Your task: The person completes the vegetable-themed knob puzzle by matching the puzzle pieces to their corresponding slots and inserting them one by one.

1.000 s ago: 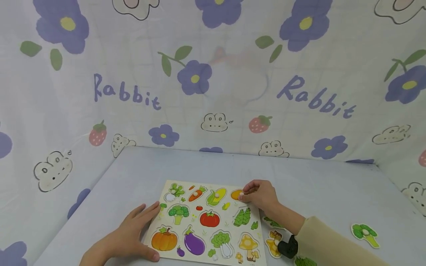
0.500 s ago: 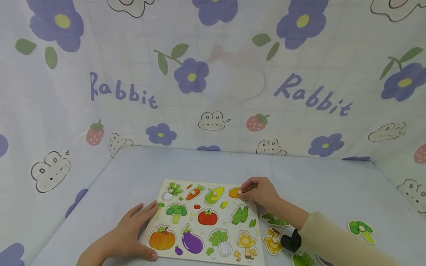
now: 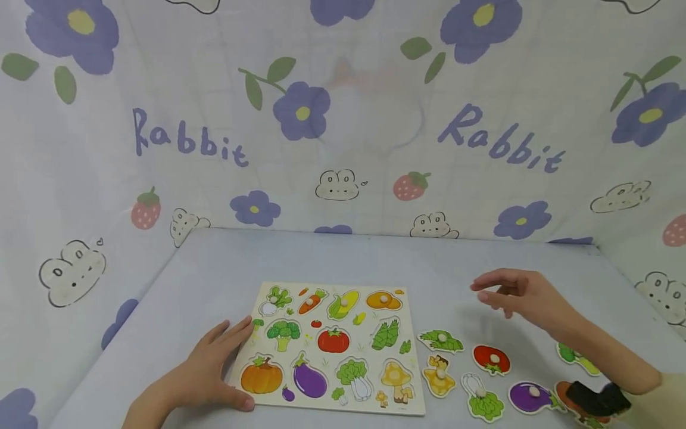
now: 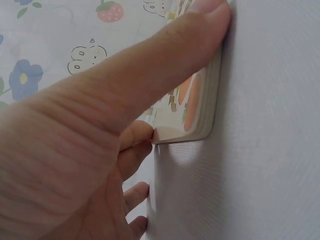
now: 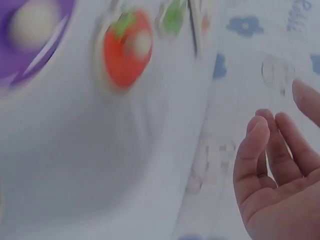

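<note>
A cream, flat, rectangular puzzle board [image 3: 361, 333] is lying on the pale tabletop [image 3: 300, 256] in front of the person, its long axis running from nine to three o'clock, the three o'clock end slanting slightly nearer; its printed vegetables are mostly pointing their tops toward twelve. At the board's two o'clock corner, an orange-brown, rounded potato piece [image 3: 383, 300] with a pale knob is sitting in place, stretching lengthwise along that same axis. The left hand [image 3: 209, 363] is spreading wide at nine o'clock, its fingers touching the side edge and its thumb resting by the eight o'clock corner. The right hand [image 3: 527, 298] is hovering between two and three o'clock, fingers loosely bent, thumb apart, holding nothing. Between three and four o'clock, a yellow, flat mushroom piece [image 3: 439, 386] is pointing its cap toward six, and a glossy purple eggplant piece [image 3: 522, 399] is aiming its stem toward four. A flat, red tomato piece [image 3: 486, 357] is lying at three. White cloth walls [image 3: 370, 149], patterned with purple flowers, strawberries and "Rabbit" lettering, are rising beyond the tabletop at twelve.
</note>
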Demonstrator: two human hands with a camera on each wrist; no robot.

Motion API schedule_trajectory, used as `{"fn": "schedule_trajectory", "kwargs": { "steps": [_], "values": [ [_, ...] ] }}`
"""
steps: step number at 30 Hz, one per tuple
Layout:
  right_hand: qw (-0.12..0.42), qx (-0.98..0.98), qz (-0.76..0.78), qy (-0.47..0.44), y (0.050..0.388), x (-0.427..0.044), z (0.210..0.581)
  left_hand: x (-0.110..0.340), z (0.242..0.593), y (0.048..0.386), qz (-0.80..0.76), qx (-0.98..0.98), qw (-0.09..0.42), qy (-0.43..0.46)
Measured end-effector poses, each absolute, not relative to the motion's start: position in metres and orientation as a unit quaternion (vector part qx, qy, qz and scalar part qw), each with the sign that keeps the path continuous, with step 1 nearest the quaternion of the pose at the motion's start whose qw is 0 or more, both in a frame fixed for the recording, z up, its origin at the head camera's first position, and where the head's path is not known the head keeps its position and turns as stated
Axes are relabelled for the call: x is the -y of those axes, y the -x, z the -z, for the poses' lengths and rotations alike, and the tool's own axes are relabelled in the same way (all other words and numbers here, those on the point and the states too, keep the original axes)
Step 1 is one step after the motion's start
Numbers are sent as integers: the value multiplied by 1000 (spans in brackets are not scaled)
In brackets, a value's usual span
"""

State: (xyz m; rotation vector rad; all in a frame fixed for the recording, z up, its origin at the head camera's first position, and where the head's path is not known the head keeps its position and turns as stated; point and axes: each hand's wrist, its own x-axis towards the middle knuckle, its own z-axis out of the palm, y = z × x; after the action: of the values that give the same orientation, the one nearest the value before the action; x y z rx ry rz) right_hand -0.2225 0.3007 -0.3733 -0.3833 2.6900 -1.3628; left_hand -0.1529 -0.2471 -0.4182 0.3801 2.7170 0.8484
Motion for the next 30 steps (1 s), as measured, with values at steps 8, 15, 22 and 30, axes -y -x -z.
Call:
{"fn": "schedule_trajectory", "kwargs": {
  "steps": [8,15,22,30],
  "values": [
    [77,-914,390,82,201,-382,374,249,421,152,-290,-939,137,-126],
    [185,-891,413,43,205,-442,391,247,423,155,-289,-938,127,-141],
    [229,-871,434,7,207,-473,416,246,424,156,-287,-939,129,-136],
    [255,-855,451,8,207,-477,426,251,422,154,-285,-939,129,-143]
  ]
}}
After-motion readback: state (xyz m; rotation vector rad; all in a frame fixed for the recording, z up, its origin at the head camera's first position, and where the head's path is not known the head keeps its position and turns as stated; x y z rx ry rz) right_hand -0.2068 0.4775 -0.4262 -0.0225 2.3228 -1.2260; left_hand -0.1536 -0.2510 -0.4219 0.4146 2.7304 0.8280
